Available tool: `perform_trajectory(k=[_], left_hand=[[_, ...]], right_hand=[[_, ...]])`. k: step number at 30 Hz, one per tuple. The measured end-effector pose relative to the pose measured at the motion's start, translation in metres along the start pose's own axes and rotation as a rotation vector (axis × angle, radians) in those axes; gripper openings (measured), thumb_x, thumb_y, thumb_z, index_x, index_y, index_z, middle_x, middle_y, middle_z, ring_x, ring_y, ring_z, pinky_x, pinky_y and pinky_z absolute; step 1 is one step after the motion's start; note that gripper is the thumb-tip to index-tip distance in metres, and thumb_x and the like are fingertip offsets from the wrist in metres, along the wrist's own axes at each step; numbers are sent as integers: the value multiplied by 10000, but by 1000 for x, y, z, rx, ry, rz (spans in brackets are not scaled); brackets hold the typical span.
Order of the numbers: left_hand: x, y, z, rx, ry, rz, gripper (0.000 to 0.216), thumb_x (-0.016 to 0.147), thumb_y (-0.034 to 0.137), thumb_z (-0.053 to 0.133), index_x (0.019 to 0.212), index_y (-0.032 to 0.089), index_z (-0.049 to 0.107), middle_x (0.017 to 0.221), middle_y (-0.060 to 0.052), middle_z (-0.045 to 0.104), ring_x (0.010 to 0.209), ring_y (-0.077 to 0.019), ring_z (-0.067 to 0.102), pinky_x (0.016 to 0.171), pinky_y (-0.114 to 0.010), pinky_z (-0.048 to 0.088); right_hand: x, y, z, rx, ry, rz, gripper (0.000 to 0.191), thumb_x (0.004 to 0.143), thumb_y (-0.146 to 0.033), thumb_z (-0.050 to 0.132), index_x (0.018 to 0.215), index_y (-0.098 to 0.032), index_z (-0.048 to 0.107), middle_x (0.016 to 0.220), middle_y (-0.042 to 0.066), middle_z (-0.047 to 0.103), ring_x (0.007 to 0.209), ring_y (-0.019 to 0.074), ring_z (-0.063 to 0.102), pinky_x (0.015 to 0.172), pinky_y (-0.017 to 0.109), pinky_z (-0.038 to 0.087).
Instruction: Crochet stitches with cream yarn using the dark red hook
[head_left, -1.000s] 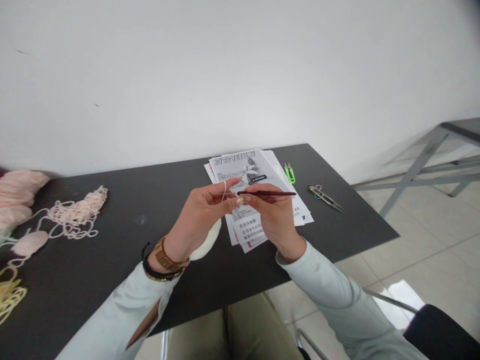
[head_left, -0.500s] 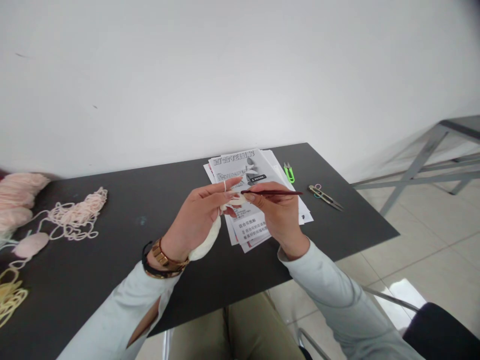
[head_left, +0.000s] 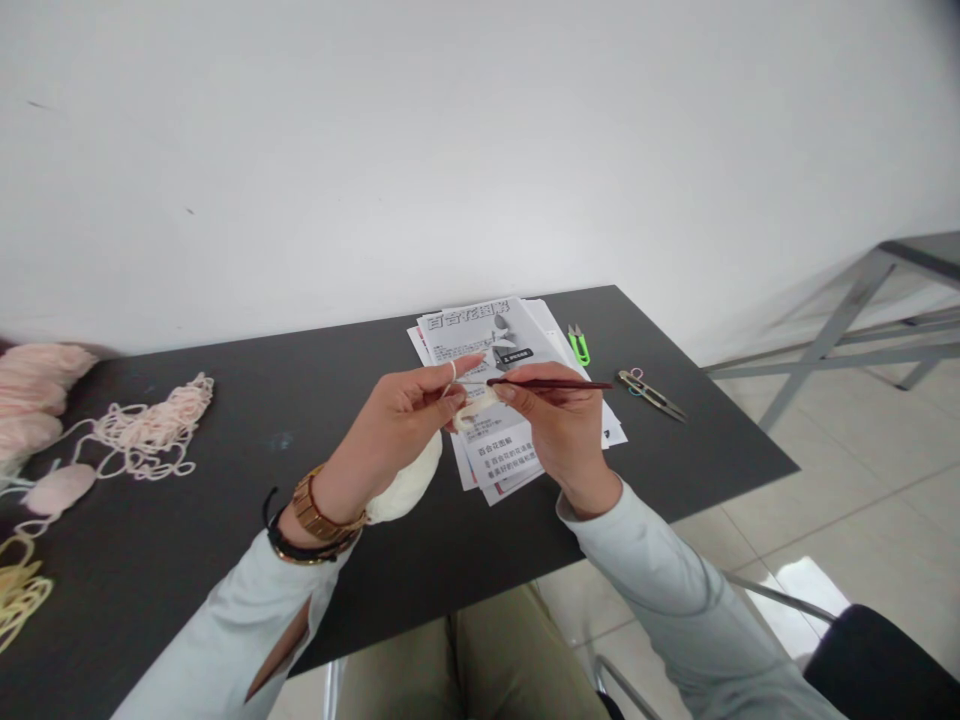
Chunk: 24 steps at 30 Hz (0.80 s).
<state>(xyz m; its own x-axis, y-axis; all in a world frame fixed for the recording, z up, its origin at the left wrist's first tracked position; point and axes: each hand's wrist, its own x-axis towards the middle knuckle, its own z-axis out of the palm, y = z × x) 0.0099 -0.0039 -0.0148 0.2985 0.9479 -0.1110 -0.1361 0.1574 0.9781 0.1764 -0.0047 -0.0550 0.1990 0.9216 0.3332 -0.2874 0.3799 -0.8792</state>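
My left hand is raised over the black table, with cream yarn looped over the outstretched index finger and a small cream crocheted piece pinched at the fingertips. Below it a cream yarn ball rests on the table. My right hand grips a dark red crochet hook, its tip pointing left into the crocheted piece. Both hands hover above a stack of printed instruction sheets.
Green thread snips and small scissors lie right of the sheets. Pink yarn tangle, pink balls and yellow yarn sit at the table's left. A chair stands at lower right; a metal table frame farther right.
The hook has drawn slightly to the right, and a short cream loop now shows between the hands. My left wrist has sunk a little toward the table.
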Motion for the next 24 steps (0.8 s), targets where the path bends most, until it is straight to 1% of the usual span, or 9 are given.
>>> perform_trajectory(k=[2,4,8,10,13,14,16,20,24], left_hand=[[-1,2,-3,-57,-29,-25,365,787,147,717,1142,220,754,926,-51,764,871,-163,647,805,-270,475],[-2,2,-5,-122,-70,-29,382,805,153,703,1182,208,732,958,-64,764,940,-175,660,860,-281,475],[-3,2,0,-108,-107,-3,619,728,159,802,1322,179,628,1006,-65,746,975,-169,642,889,-292,489],[-3,2,5,-78,-54,2,699,699,149,823,1358,145,588,927,-44,731,870,-139,631,816,-270,508],[-3,2,10,-43,22,16,716,699,150,819,1371,122,572,714,17,662,636,-84,550,622,-221,476],[-2,1,9,-53,27,22,709,694,150,823,1362,130,583,675,29,643,599,-76,526,587,-214,456],[-1,-2,7,-118,11,23,674,672,149,840,1314,166,634,676,28,657,607,-76,528,600,-213,452],[4,-13,1,-238,-44,-18,569,671,146,848,1215,232,707,805,-6,739,733,-95,605,784,-255,481],[6,-18,4,-301,29,-21,463,637,139,863,1083,220,769,688,14,710,671,-90,611,758,-249,469]], right_hand=[[0,-1,0,8,-24,-22,195,665,-145,853,781,-274,765,777,-37,774,730,137,729,701,272,609],[0,-1,0,6,-38,-42,200,670,-128,844,780,-276,766,773,-43,774,731,130,731,702,260,611],[-1,-3,2,-44,-42,-63,188,660,-117,832,761,-261,764,755,-36,775,709,145,734,682,276,624],[-1,-4,2,-60,-38,-66,184,657,-119,831,755,-259,763,755,-32,777,710,151,736,687,285,629],[-1,-3,1,-50,-44,-69,178,660,-134,837,757,-263,761,766,-31,780,715,158,739,692,295,632],[-1,-2,1,-41,-49,-65,176,665,-143,839,764,-266,762,772,-31,781,719,159,739,694,297,632],[-1,0,1,-14,-53,-50,176,671,-155,846,775,-270,763,782,-32,781,729,157,739,702,295,628],[-1,3,1,82,-46,12,193,664,-148,857,776,-275,765,772,-43,775,721,133,732,691,255,609],[0,3,1,137,-43,30,204,677,-132,848,792,-281,768,789,-50,779,732,116,733,698,228,602]])
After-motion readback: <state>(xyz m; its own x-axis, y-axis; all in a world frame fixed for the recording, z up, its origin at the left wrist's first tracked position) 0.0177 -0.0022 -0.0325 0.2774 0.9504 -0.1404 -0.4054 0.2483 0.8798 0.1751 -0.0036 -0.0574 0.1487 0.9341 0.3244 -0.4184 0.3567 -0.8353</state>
